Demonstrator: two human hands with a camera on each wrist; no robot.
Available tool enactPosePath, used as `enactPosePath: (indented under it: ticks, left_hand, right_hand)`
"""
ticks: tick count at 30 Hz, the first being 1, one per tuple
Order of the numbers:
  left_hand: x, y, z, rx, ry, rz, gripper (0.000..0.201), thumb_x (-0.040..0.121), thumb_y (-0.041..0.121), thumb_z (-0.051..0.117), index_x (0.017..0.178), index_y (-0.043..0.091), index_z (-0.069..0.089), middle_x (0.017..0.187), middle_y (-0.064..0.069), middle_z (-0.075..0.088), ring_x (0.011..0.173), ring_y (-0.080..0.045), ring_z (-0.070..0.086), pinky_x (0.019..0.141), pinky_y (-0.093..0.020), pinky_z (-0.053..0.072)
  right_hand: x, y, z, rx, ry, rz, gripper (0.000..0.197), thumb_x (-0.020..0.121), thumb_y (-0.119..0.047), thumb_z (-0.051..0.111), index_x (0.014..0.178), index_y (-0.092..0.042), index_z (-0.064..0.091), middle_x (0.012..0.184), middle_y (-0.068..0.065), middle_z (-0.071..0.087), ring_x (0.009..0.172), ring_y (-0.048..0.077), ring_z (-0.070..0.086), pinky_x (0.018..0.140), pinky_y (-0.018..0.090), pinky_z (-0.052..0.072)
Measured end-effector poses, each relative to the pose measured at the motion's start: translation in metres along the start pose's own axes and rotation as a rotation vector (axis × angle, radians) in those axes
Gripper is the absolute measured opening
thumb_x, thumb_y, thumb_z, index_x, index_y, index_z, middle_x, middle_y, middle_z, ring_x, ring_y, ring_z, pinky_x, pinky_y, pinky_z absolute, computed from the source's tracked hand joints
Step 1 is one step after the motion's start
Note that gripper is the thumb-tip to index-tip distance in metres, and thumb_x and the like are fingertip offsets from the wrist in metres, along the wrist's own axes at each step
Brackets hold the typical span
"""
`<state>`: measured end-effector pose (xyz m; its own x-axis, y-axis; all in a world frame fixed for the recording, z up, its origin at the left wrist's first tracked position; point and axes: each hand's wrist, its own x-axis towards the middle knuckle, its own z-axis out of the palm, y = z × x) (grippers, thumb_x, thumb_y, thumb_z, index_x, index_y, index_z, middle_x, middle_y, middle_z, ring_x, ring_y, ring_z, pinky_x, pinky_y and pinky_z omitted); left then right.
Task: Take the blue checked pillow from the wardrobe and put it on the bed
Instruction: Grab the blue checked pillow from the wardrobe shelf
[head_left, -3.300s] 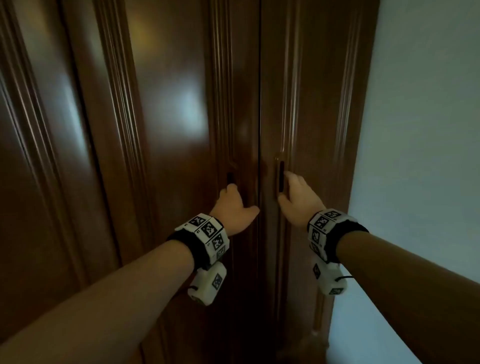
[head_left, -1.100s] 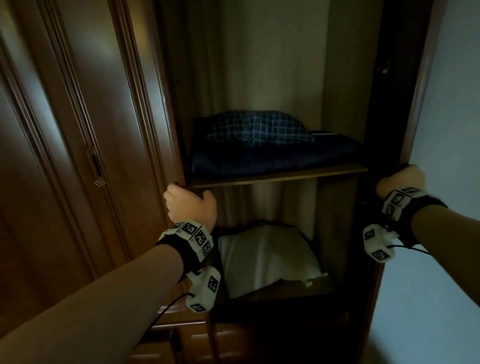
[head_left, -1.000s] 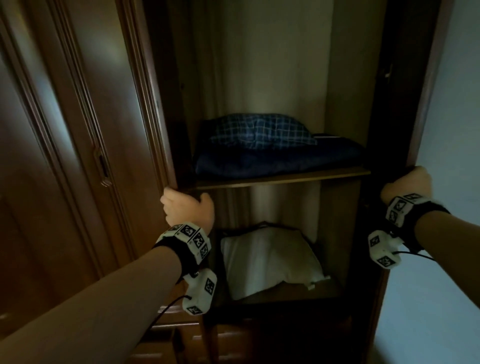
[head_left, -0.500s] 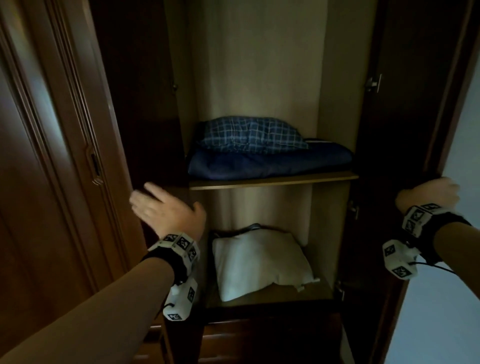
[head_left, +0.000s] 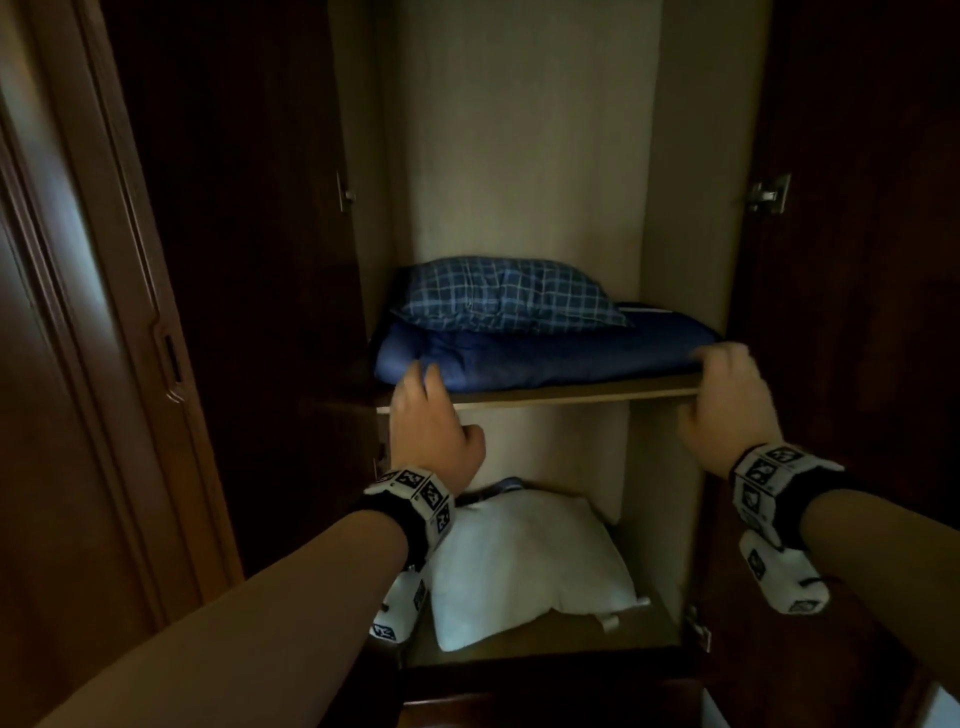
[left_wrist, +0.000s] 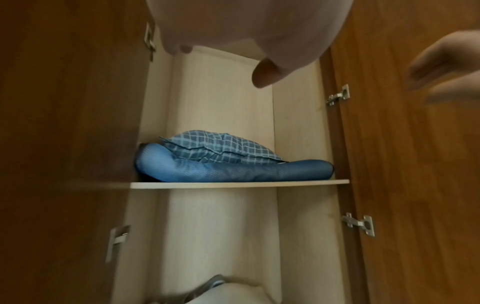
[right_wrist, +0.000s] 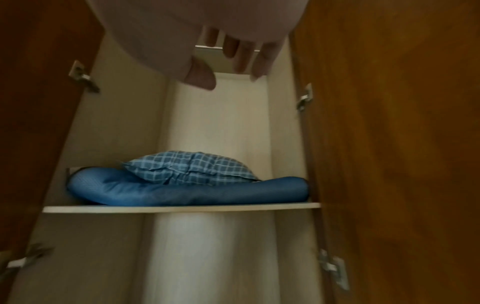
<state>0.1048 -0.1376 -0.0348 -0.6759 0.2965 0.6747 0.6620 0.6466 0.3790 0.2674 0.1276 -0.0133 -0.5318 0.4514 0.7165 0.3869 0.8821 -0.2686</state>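
Blue check marks our target: the soft blue checked pillow (head_left: 506, 296) lies on top of a plain dark blue padded cushion (head_left: 545, 356), both on the upper pale wooden shelf (head_left: 545, 395) of the dark brown wooden wardrobe (head_left: 234, 260), whose 2 doors stand open. We judge the opening step done and the reach in hand; the grasp, the lift and the carry to the bed are all left, and no bed shows in any view.

Our left hand (head_left: 431, 431) is raised before the shelf's left end, fingers spread and relaxed, holding nothing. Our right hand (head_left: 732, 405) is at the shelf's right end, fingers loosely extended, also holding nothing; whether it touches the shelf edge we cannot tell. Both hands sit below and in front of the checked pillow, apart from it.

On the lower shelf lies a white fabric pillow (head_left: 524, 566), which we leave alone.
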Motion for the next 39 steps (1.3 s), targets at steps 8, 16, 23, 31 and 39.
enactPosePath:
  ticks: [8, 16, 23, 31, 39]
  left_hand:
    - [0.072, -0.031, 0.048, -0.108, -0.077, 0.079, 0.075, 0.082, 0.023, 0.063, 0.147, 0.007, 0.031, 0.16, -0.017, 0.024, 0.145, -0.036, 0.026, 0.118, -0.047, 0.031]
    - [0.155, -0.045, 0.113, -0.08, -0.152, 0.061, 0.08, 0.083, 0.031, 0.064, 0.15, 0.006, 0.026, 0.161, -0.019, 0.018, 0.145, -0.038, 0.022, 0.118, -0.049, 0.027]
    - [0.243, -0.049, 0.186, 0.081, -0.155, 0.061, 0.082, 0.08, 0.039, 0.068, 0.146, 0.007, 0.031, 0.157, -0.019, 0.025, 0.143, -0.037, 0.026, 0.117, -0.046, 0.029]
    - [0.371, -0.056, 0.25, 0.191, -0.24, -0.076, 0.082, 0.08, 0.051, 0.066, 0.142, 0.006, 0.035, 0.145, -0.017, 0.037, 0.134, -0.038, 0.035, 0.111, -0.049, 0.035]
    - [0.453, -0.067, 0.321, 0.438, -0.275, -0.021, 0.105, 0.069, 0.058, 0.075, 0.151, 0.015, 0.025, 0.161, -0.016, 0.02, 0.148, -0.038, 0.016, 0.121, -0.056, 0.016]
  right_hand:
    - [0.057, -0.045, 0.078, 0.112, -0.116, -0.031, 0.059, 0.081, -0.005, 0.064, 0.135, -0.002, 0.041, 0.132, 0.019, 0.041, 0.115, 0.038, 0.05, 0.083, 0.044, 0.052]
    - [0.134, -0.07, 0.149, 0.095, -0.208, -0.029, 0.077, 0.084, -0.016, 0.067, 0.148, -0.007, 0.026, 0.147, 0.016, 0.033, 0.132, 0.035, 0.04, 0.101, 0.048, 0.046]
    - [0.238, -0.063, 0.225, 0.03, -0.287, -0.154, 0.098, 0.08, -0.03, 0.076, 0.155, -0.011, 0.015, 0.154, 0.016, 0.027, 0.138, 0.033, 0.033, 0.111, 0.045, 0.037]
    - [0.367, -0.036, 0.318, -0.093, -0.462, -0.261, 0.118, 0.069, -0.043, 0.084, 0.156, -0.017, 0.007, 0.158, 0.014, 0.02, 0.141, 0.033, 0.029, 0.111, 0.049, 0.038]
    - [0.441, -0.034, 0.393, -0.257, -0.597, -0.304, 0.134, 0.063, -0.053, 0.086, 0.158, -0.023, -0.004, 0.165, 0.012, 0.005, 0.15, 0.04, 0.0, 0.119, 0.061, 0.007]
